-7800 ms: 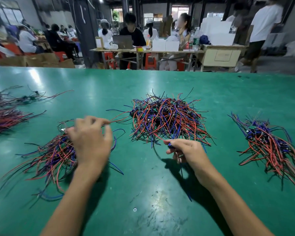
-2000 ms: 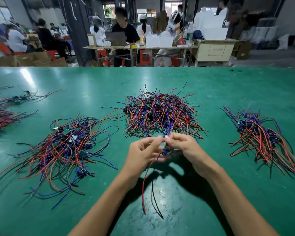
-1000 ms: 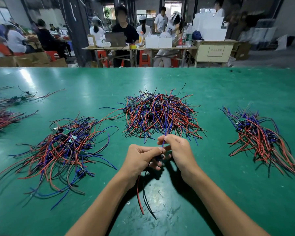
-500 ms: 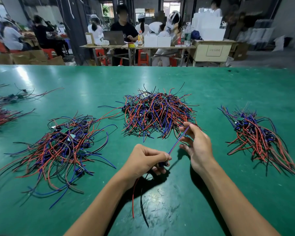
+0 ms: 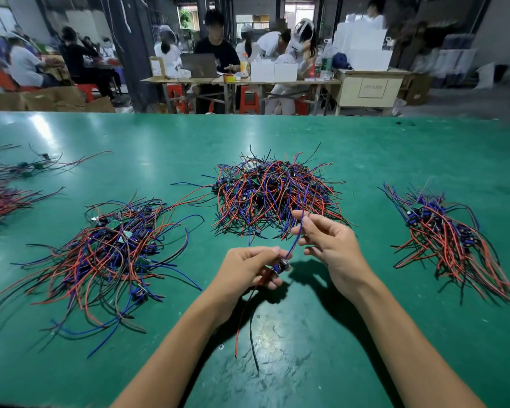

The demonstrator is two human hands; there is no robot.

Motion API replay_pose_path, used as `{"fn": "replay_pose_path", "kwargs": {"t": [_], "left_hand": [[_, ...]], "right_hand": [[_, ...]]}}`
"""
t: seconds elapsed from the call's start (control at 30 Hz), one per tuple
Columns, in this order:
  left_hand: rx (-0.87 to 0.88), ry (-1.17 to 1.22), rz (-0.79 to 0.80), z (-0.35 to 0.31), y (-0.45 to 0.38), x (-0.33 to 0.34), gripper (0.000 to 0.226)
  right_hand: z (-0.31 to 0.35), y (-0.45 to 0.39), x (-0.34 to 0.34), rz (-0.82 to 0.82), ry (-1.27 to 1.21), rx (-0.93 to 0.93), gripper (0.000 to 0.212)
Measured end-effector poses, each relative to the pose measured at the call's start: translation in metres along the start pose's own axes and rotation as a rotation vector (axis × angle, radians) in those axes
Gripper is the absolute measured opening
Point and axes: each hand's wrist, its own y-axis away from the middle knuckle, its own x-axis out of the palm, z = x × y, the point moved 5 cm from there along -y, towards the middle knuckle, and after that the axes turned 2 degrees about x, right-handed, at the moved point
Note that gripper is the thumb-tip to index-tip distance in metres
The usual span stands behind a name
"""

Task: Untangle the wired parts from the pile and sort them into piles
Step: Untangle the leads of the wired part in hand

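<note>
Left hand [image 5: 248, 267] is curled round one small dark wired part [image 5: 281, 265], pinching its body at table centre, about 6 o'clock of the middle pile. Right hand [image 5: 326, 242] pinches that part's thin blue wire [image 5: 296, 240] between thumb and forefinger, drawing it up toward 1 o'clock; other fingers loosely spread. The part's red wire [image 5: 242, 325] and black wire [image 5: 252, 337] hang from the left fist down to 6 o'clock, ends near the glossy green tabletop [image 5: 306, 363].

Big tangled centre pile of red, blue and black wired parts [image 5: 274, 195] sits at 12 o'clock, just beyond the right fingers. Looser spread pile [image 5: 106, 251] at 9 o'clock, tidier combed pile [image 5: 445, 237] at 3 o'clock, more wire bundles [image 5: 3, 189] at far 10 o'clock. Other workers sit at benches behind, blurred.

Risks, as judged: the blue wire's upper end overlaps the centre pile, so it may snag and drag neighbours out. Hard pulling could strain the solder joint. Dangling leads may catch when the part is carried to a pile.
</note>
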Motion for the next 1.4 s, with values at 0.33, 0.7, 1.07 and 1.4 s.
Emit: {"fn": "replay_pose_path", "kwargs": {"t": [0.33,0.7,1.07,1.4], "left_hand": [[0.046,-0.034,-0.057,0.0,-0.004,-0.006,0.019],[0.133,-0.03,-0.171,-0.008,0.0,-0.013,0.013],[1.335,-1.282,-0.431,-0.04,0.039,0.0,0.023],[1.244,-1.154,-0.499,-0.042,0.035,-0.002,0.017]], "right_hand": [[0.002,-0.001,-0.004,-0.053,-0.066,0.026,0.013],[0.003,0.003,-0.002,-0.023,-0.028,-0.005,0.012],[-0.001,0.001,0.01,0.017,-0.68,0.149,0.024],[-0.002,0.001,0.011,-0.02,-0.679,0.143,0.023]]}}
